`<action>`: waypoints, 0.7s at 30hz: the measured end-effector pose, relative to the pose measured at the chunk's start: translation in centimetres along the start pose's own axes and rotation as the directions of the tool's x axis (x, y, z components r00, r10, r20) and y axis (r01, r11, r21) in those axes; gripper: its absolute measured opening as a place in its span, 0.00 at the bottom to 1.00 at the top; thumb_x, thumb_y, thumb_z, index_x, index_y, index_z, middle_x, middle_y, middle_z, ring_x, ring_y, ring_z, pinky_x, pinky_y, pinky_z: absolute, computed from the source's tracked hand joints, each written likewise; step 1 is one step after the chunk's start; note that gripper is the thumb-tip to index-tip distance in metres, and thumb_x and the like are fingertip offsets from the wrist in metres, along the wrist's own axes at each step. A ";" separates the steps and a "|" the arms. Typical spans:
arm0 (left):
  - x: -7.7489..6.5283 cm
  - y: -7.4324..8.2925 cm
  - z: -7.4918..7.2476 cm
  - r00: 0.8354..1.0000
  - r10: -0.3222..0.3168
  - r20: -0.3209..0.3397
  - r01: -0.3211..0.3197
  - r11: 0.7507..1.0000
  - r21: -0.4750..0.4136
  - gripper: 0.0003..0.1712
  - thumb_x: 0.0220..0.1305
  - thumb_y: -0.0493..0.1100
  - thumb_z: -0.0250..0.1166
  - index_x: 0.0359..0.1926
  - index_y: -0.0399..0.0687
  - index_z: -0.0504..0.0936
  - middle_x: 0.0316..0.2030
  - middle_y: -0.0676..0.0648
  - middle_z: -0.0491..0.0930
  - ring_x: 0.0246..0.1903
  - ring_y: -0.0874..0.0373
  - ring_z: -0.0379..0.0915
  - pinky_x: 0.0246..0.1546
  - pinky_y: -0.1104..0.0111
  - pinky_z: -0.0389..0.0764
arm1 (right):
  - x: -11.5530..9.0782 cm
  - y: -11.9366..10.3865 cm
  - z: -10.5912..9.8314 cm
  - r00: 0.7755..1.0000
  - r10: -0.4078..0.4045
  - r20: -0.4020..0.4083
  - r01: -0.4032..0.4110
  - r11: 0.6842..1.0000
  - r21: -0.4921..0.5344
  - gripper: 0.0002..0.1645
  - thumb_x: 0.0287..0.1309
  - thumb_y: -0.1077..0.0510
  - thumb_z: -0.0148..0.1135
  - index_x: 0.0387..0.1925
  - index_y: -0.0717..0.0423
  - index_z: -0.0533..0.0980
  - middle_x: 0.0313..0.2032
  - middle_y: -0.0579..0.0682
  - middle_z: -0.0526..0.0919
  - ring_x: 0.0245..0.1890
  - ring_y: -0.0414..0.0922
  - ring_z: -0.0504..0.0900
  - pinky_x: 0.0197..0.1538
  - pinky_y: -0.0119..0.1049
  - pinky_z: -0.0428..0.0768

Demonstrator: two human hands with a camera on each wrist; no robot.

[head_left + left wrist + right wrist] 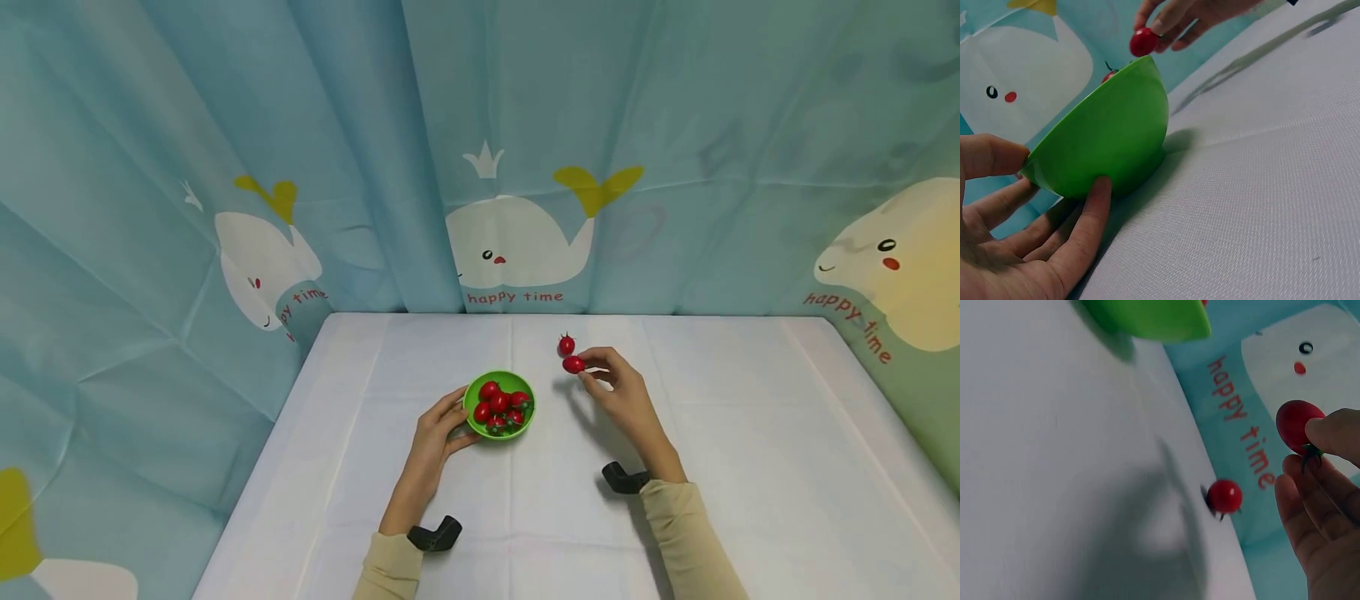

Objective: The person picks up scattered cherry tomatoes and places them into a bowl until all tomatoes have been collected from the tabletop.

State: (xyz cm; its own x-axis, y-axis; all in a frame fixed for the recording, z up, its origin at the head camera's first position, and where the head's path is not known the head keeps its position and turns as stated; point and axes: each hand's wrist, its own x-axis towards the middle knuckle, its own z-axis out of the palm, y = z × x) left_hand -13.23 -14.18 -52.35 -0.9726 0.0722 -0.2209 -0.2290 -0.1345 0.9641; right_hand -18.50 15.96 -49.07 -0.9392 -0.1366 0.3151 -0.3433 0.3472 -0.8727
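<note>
A green bowl [469, 417] with several red cherry tomatoes [498, 403] in it stands on the white-covered table. My left hand [433, 433] grips the bowl from its left side, the thumb at the rim and other fingers against the outer wall, as the left wrist view shows. Up and to the right of the bowl, my right hand [628, 404] pinches one cherry tomato [1298, 427] between thumb and fingertips, above the table. Its green stem points toward the palm. Another cherry tomato [567, 345] lies on the table just beyond the held one.
The table [750, 433] has a white cloth and ends at a back edge behind the loose tomato. Blue curtains [360, 150] printed with white whales hang behind and at the left. A black wrist mount [435, 534] sits on each forearm.
</note>
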 end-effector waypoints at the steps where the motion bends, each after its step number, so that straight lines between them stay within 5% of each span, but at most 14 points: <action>1: 0.0 0.0 0.0 1.000 -0.001 0.001 0.001 1.000 0.000 0.27 0.79 0.41 0.55 0.75 0.49 0.71 0.71 0.37 0.73 0.65 0.46 0.77 0.56 0.60 0.89 | 0.0 0.0 0.2 1.000 -0.002 0.008 0.001 1.000 0.011 0.18 0.65 0.72 0.65 0.56 0.67 0.77 0.53 0.62 0.84 0.52 0.57 0.85 0.54 0.18 0.81; 7: 0.0 0.0 0.1 1.000 0.008 -0.001 -0.008 1.000 0.007 0.27 0.79 0.41 0.55 0.76 0.48 0.70 0.72 0.37 0.72 0.65 0.45 0.77 0.56 0.60 0.89 | 0.1 0.2 1.4 0.996 -0.052 0.069 0.048 0.997 0.052 0.16 0.66 0.68 0.68 0.53 0.57 0.79 0.52 0.54 0.86 0.53 0.50 0.85 0.56 0.22 0.83; 21: -0.1 0.1 0.1 1.000 0.006 0.007 -0.006 1.000 -0.002 0.27 0.79 0.41 0.54 0.76 0.49 0.70 0.73 0.38 0.71 0.67 0.44 0.75 0.56 0.58 0.89 | -0.7 -1.4 5.6 0.968 -0.158 0.196 0.144 0.986 0.084 0.14 0.64 0.69 0.69 0.50 0.58 0.79 0.49 0.55 0.84 0.51 0.51 0.85 0.54 0.36 0.89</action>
State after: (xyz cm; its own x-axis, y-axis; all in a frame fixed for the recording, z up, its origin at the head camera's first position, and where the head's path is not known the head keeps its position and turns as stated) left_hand -13.15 -14.06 -52.20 -0.9738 0.0785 -0.2136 -0.2228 -0.1365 0.9653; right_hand -17.29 10.41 -50.14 -0.8527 -0.3690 0.3698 -0.4729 0.2447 -0.8464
